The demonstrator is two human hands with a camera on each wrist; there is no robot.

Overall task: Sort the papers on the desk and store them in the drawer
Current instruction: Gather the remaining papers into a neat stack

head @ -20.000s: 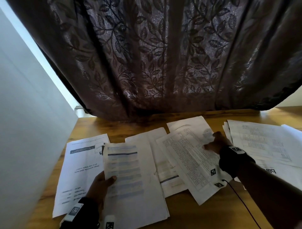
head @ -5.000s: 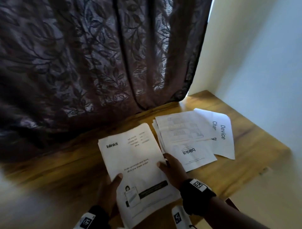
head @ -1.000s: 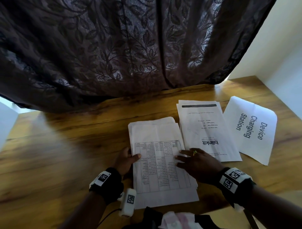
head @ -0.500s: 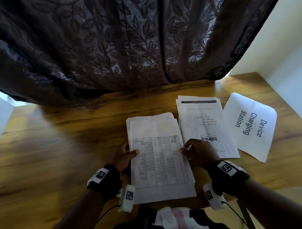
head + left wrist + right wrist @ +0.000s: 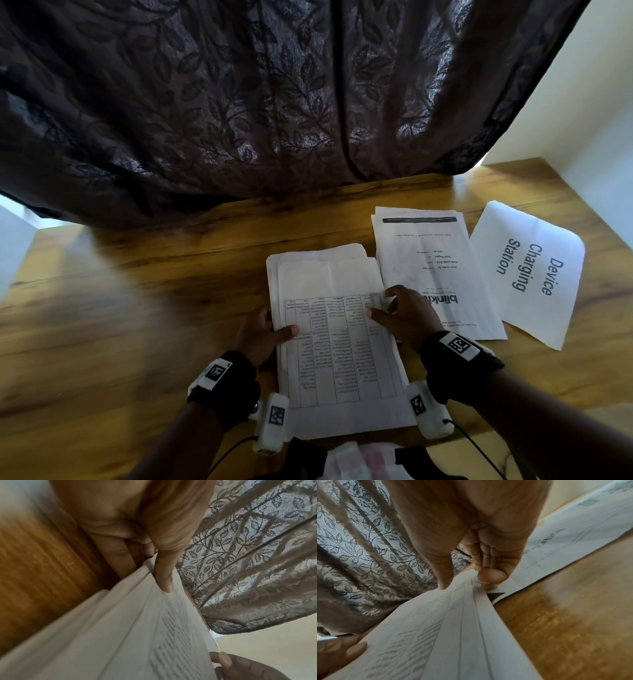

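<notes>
Both forearms bare, no sleeves. Left wrist: black band (image 5: 224,389) with white square-code tag on top, white camera module (image 5: 271,423) with same kind of code, thin black cable trailing. Right wrist: matching black band (image 5: 460,365), white coded tag, white module (image 5: 426,409), black cable.

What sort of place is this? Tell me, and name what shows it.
Probably a home desk or study corner: a wooden desk against a leaf-patterned curtain, with printed papers and a "Device Charging Station" sign lying on it.
</notes>
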